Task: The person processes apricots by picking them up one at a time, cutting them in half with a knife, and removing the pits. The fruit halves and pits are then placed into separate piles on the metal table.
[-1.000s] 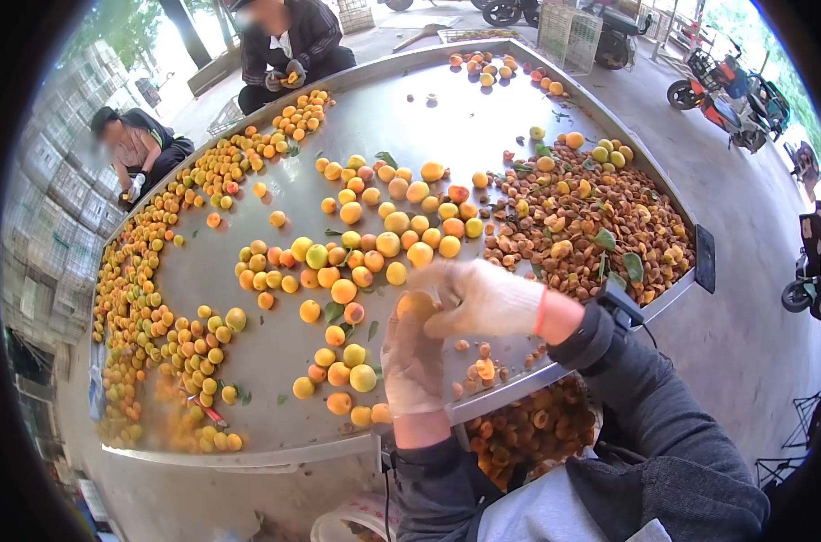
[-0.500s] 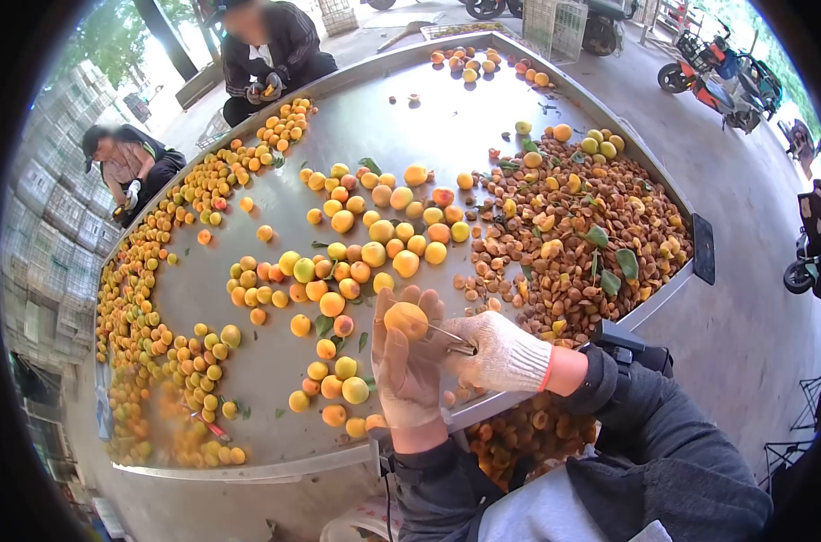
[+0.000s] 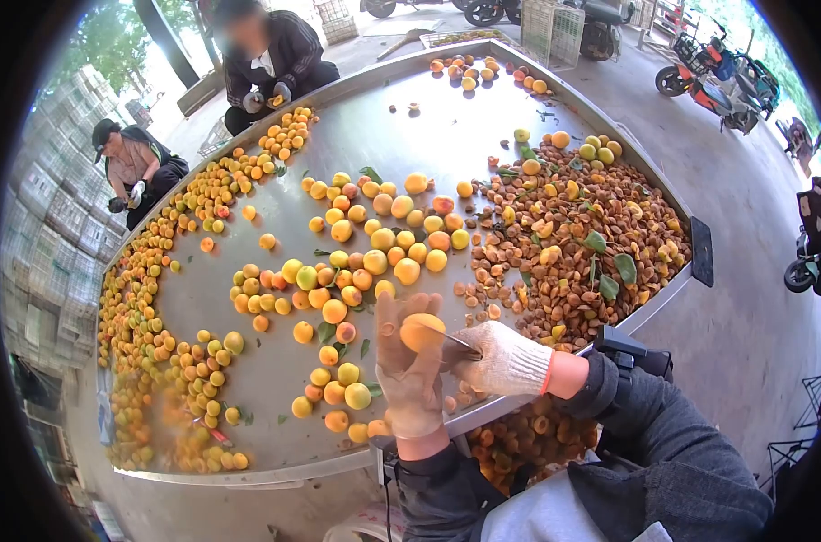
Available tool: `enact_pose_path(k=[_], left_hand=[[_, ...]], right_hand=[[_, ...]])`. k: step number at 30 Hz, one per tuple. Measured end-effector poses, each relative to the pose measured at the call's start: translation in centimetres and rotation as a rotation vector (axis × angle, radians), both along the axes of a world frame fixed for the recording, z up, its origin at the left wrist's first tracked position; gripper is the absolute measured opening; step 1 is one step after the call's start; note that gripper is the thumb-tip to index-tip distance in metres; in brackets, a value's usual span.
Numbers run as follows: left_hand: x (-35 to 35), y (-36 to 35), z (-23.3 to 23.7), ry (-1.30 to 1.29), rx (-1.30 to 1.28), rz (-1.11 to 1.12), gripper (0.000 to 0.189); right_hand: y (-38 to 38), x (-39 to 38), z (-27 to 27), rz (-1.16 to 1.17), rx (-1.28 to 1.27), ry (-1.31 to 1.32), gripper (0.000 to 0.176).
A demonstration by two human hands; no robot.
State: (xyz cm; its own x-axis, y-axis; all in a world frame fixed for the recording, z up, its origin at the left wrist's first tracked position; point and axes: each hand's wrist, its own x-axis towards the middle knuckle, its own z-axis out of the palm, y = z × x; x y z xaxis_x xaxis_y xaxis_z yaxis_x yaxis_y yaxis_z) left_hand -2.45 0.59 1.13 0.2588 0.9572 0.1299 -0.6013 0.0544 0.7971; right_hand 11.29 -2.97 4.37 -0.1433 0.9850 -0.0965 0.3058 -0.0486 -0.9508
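Apricot (image 3: 421, 331) gripped in left hand (image 3: 410, 384), knife (image 3: 457, 342) clasped in right hand (image 3: 508, 359), over fruit-laden table (image 3: 428, 117).

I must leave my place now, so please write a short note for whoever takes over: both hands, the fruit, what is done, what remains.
Left hand: gloved, closed around one apricot, above the near edge of the table.
Right hand: gloved, grips a small blade, tip at that apricot.
Done: a heap of pits on the table's right side; what look like cut halves lie below the near edge.
Left: many whole apricots in the middle and along the left rim.
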Motion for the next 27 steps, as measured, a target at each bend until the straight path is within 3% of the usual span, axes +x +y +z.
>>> enact_pose_path(k=[5,8,11,13,14,18,20,21,25,27], left_hand=[[0.3,-0.4,0.5,0.113,0.041,-0.07,0.085],[0.8,-0.6,0.9,0.289,-0.031,-0.022,0.086],[2.3,-0.7,-0.7,0.101,-0.032,0.157,0.076],[2.3,-0.9,-1.6,0.325,0.093,0.212,0.057],[2.3,-1.1,-1.4,0.327,0.091,0.21,0.057],[1.6,-1.4,-0.7,0.376,-0.077,0.171,0.046],[1.1,-1.1,-0.4,0.423,-0.108,0.104,0.045],[1.1,-1.2,-0.2,0.336,-0.124,0.042,0.044],[1.0,-1.4,0.9,0.175,-0.169,-0.12,0.045],[1.1,-1.0,0.3,0.067,-0.183,-0.108,0.046]], right_hand=[[1.1,0.8,-1.9,0.096,-0.239,-0.251,0.019],[1.3,0.6,-2.5,0.088,-0.082,-0.392,0.02],[0.6,-0.2,-2.2,-0.076,0.093,-0.474,0.018],[0.8,-0.1,-2.7,-0.093,0.103,-0.536,0.018],[0.9,-0.1,-2.9,-0.109,0.114,-0.598,0.018],[0.8,0.9,-3.3,0.024,-0.013,-0.362,0.018],[0.8,1.3,-3.0,0.109,-0.411,0.091,0.02],[0.6,1.5,-2.8,0.151,-0.342,0.139,0.023],[-0.4,1.9,-0.7,0.123,-0.414,0.206,0.023],[-0.8,2.8,-1.8,0.156,-0.289,-0.072,0.021]])
